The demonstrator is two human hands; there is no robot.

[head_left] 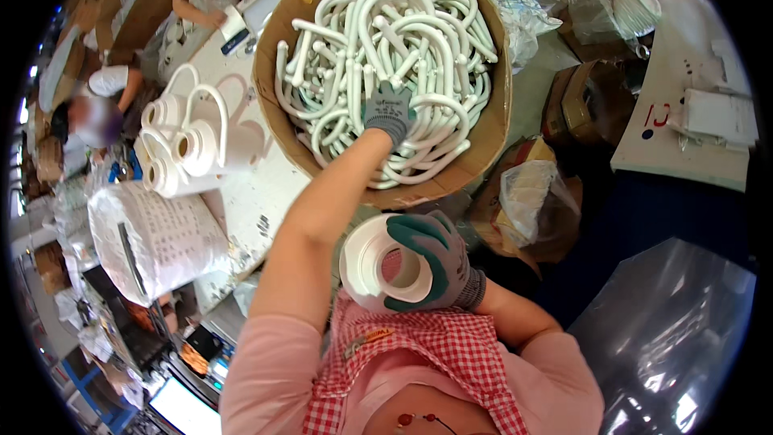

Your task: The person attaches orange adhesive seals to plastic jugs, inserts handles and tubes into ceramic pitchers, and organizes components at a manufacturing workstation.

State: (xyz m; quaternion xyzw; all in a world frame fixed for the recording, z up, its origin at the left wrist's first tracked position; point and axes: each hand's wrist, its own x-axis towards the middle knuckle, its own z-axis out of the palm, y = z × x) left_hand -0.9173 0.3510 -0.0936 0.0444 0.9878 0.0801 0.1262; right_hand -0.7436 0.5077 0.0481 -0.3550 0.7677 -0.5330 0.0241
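My left hand (390, 113), in a grey-green knit glove, reaches into a big cardboard box (501, 105) heaped with white curved plastic tubes (403, 28). Its fingers point down among the tubes, and their tips are hidden, so whether they grip one is unclear. Close to my body, my right hand (439, 262), gloved the same way, is wrapped round the right side of a white hollow plastic cylinder (365, 262). The cylinder's round opening faces up, and checked apron cloth shows through it.
On the white table (258, 221) at left stand several white cylinders (233, 145) with curved tubes, beside a wrapped white bundle (157, 242). A person's hand (213, 18) works at the far left. Right are open cartons (527, 201) and another white table (680, 105).
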